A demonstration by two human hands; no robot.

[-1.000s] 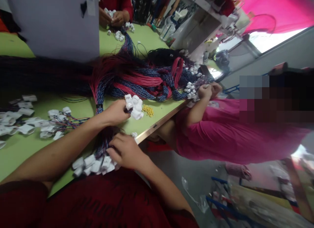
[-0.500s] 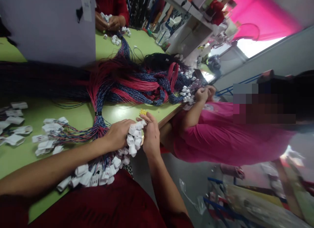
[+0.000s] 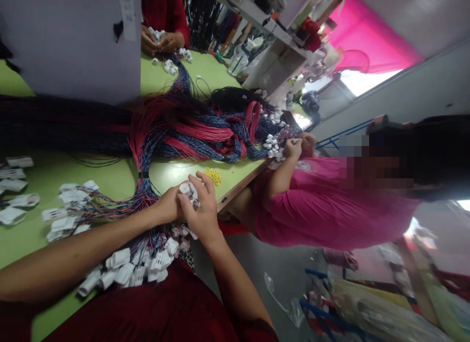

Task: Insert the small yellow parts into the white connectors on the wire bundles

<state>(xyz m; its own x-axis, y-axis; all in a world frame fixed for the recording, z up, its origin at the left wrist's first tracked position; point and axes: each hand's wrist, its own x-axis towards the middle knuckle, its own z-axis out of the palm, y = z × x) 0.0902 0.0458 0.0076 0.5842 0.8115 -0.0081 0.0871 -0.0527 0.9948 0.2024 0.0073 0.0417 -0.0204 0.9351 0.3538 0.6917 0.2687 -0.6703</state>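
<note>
My left hand [image 3: 172, 204] is closed around a bunch of white plastic connectors [image 3: 184, 188] on wire ends, at the near edge of the green table. Over the same bunch lies my right hand [image 3: 204, 212], thumb and fingers bent around its far side and touching it. Beyond the fingers, a small pile of yellow pieces [image 3: 213, 177] rests on the tabletop. The wires run up into a blue and red wire bundle [image 3: 146, 158] bound with a black tie. More white connectors [image 3: 121, 266] hang below my left forearm, and others [image 3: 69, 207] spread out to its left.
A grey panel [image 3: 73, 43] stands across the table's far left. Thick wire hanks [image 3: 205, 131] lie along the table [image 3: 176, 171]. A co-worker in pink [image 3: 301, 200] sits at the right, handling connectors; another in red [image 3: 165, 13] works opposite.
My right hand has drawn back from the yellow pieces and folded over the connector bunch, so the yellow pile shows fully. The whole view has shifted slightly.
</note>
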